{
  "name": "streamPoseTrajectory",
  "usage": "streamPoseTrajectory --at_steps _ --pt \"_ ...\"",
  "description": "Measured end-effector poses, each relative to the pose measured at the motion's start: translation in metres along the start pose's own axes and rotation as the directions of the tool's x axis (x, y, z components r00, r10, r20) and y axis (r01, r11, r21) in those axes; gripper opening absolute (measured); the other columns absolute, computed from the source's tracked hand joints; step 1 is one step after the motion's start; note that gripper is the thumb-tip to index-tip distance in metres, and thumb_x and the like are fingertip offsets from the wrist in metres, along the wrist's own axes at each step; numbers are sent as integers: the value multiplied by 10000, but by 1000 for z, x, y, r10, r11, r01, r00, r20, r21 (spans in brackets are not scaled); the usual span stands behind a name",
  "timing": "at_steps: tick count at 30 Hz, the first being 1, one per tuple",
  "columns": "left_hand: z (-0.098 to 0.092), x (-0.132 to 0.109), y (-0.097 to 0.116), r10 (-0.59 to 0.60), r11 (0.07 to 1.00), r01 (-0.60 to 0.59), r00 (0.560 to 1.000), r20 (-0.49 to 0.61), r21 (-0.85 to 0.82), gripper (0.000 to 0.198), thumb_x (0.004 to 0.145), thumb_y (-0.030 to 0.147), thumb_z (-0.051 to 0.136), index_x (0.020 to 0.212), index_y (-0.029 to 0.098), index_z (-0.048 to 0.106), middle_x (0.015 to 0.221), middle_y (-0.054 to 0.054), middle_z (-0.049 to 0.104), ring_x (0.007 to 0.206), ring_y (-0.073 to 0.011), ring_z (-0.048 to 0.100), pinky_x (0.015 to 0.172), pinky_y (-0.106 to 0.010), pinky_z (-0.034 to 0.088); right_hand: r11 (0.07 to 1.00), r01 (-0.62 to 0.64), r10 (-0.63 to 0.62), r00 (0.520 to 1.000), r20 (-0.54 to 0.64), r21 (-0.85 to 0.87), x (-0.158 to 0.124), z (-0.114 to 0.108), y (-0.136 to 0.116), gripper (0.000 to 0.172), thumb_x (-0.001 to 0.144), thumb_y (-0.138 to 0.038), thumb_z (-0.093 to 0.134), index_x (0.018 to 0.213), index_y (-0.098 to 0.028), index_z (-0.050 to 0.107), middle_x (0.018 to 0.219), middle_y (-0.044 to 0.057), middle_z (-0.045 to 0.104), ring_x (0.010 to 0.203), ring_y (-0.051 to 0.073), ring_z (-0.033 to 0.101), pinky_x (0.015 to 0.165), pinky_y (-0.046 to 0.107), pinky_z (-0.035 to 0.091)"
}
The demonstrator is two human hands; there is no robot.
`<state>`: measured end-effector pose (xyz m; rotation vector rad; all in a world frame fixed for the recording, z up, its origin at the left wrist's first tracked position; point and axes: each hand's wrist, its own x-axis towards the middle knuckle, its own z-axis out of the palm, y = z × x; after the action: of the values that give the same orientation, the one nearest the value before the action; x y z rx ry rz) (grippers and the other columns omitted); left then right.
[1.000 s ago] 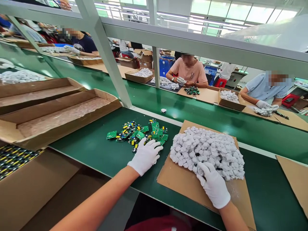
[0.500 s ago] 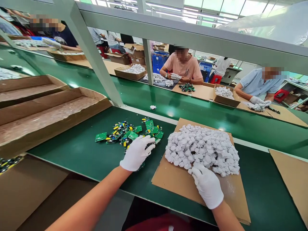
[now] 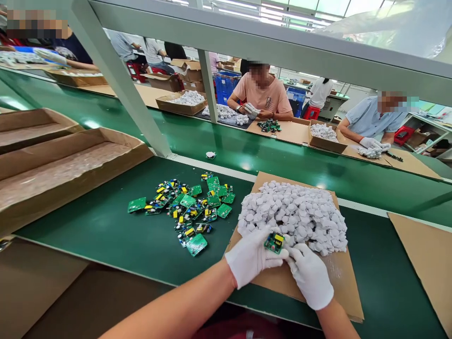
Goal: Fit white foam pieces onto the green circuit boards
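My left hand [image 3: 252, 256], in a white glove, is closed around a small green circuit board [image 3: 274, 242] with a yellow component facing up. Close beside it, my gloved right hand [image 3: 310, 275] has its fingers pinched together near the board's right edge; whatever they hold blends with the white glove. Both hands are over the front of a cardboard sheet [image 3: 348, 292], just before a heap of small white pieces [image 3: 296, 214]. To the left, a loose pile of circuit boards [image 3: 187, 200] lies on the green work surface [image 3: 116, 240].
Long cardboard trays [image 3: 70, 169] stand at the left. A metal frame post [image 3: 123, 80] and crossbar [image 3: 247, 35] rise ahead. One white-topped piece [image 3: 211, 155] sits on the green belt [image 3: 254, 157]. Beyond it, gloved co-workers handle similar parts. Another cardboard sheet [image 3: 423, 263] lies right.
My left hand has moved right from the board pile to the white heap, now holding a circuit board. My right hand stays by the heap, close to the left. The view has shifted slightly.
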<state>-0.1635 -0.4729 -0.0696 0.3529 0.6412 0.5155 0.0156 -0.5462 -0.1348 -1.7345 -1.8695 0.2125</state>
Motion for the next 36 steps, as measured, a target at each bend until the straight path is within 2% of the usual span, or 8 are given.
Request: streamPoseTrajectory --at_steps 3,6,10,13,17,22,26,36 --pt "8 10 -12 -25 999 22 997 80 37 311 761 292 625 1027 171 519 983 -87 645 700 -181 677 602 -263 527 879 -267 243 964 110 395 -3 -11 6 178 842 -368 505 807 -216 590 677 19 575 624 164 546 549 271 444" --pt "9 17 -18 -39 997 33 995 89 74 311 760 290 623 1033 179 524 1091 -98 607 736 -188 677 617 -270 523 419 -479 509 827 237 771 -2 -27 8 202 823 -411 538 863 -213 536 555 -54 456 465 105 419 425 228 363" --pt "8 25 -24 -52 993 40 993 108 109 331 769 379 601 1046 207 546 1196 -88 557 739 -171 675 575 -228 501 -105 -380 509 774 378 919 -3 -41 2 287 808 -478 523 929 -218 529 608 -69 386 388 48 215 315 169 193" --pt "10 32 -27 -49 988 25 986 157 149 364 768 425 592 1055 205 554 1182 -97 562 616 -105 640 450 -169 417 -235 -397 429 777 461 887 -8 -47 -5 368 834 -552 433 758 -203 520 594 -69 377 357 34 114 283 166 107" --pt "21 40 -27 -61 976 24 984 169 216 399 749 448 604 1037 176 562 1014 -92 620 584 -96 604 425 -157 354 8 -359 529 794 301 933 -20 -57 5 473 866 -509 414 519 -201 323 481 -87 283 324 35 120 312 197 167" --pt "38 49 -22 -56 930 -3 987 151 367 377 732 425 632 992 153 623 790 -45 614 465 -22 413 376 -127 172 863 -474 504 833 -229 178 -48 -63 33 417 840 -508 440 577 -197 529 558 14 510 528 147 479 535 285 404" --pt "37 52 -23 -45 965 -16 974 223 262 352 730 374 652 1024 181 625 737 3 532 438 -2 334 362 -126 145 870 -259 225 966 -130 -420 -76 -39 24 405 807 -373 513 1142 -153 572 1101 144 609 1067 318 509 893 448 398" --pt "19 49 -28 -111 978 41 932 346 203 445 771 304 613 1197 231 507 679 17 490 419 -36 436 372 -158 214 813 -182 242 969 38 -553 -89 -39 27 711 772 -375 533 1389 -111 299 1438 139 318 1315 352 261 1034 523 262"
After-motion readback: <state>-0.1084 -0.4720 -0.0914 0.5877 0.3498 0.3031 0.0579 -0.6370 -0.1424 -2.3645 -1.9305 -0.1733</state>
